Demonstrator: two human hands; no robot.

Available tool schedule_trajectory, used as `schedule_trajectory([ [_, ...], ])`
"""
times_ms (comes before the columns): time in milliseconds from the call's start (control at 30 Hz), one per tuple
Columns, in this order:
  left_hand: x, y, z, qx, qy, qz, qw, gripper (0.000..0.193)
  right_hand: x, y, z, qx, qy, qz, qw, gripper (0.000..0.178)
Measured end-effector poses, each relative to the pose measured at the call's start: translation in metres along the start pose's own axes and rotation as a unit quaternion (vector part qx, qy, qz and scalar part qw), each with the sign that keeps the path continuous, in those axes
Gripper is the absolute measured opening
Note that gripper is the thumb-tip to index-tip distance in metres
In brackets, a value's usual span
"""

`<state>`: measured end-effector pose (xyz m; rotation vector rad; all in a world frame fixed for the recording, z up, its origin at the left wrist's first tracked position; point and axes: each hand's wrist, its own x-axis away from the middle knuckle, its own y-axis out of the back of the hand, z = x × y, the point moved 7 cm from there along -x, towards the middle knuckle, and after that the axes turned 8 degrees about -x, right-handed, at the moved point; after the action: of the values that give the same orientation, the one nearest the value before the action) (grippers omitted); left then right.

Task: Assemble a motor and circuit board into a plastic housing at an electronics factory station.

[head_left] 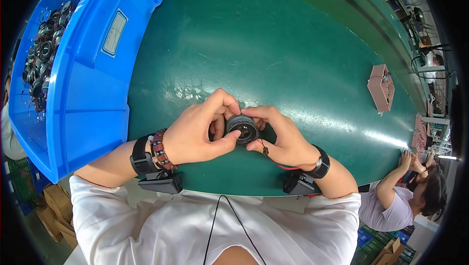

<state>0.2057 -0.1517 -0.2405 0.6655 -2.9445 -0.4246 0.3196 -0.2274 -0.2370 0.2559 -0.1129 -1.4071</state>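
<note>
In the head view, grasped with the fingers of both left hand (198, 130) and right hand (288, 138): a dark round part (248, 132), just over the green table (220, 50), near its front edge. Could slip and roll away on the smooth surface, if pinched too lightly. Might also get smudged or pressed in, with left thumb lying on its glossy face. Possible too: damage to the thin wire (265, 150) beside the right thumb, if caught or pulled while turning.

Around: scratches and bright reflections on the table. At left, a big blue bin (90, 89) with many dark parts (45, 50) inside. At right, a pink box (378, 91); farther, a co-worker (393, 206). At lower left, cardboard boxes (58, 204).
</note>
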Motion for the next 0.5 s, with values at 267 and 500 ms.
schedule_trajectory([
  [267,0.0000,-0.0001,0.0013,-0.001,-0.002,0.005,1.000,0.036,0.0005,-0.0017,-0.0022,0.003,-0.012,0.013,1.000,0.060],
  [500,-0.0008,0.0009,-0.0026,-0.003,0.005,0.010,1.000,0.035,-0.0025,-0.0007,0.0030,0.010,0.034,-0.018,0.999,0.056],
])
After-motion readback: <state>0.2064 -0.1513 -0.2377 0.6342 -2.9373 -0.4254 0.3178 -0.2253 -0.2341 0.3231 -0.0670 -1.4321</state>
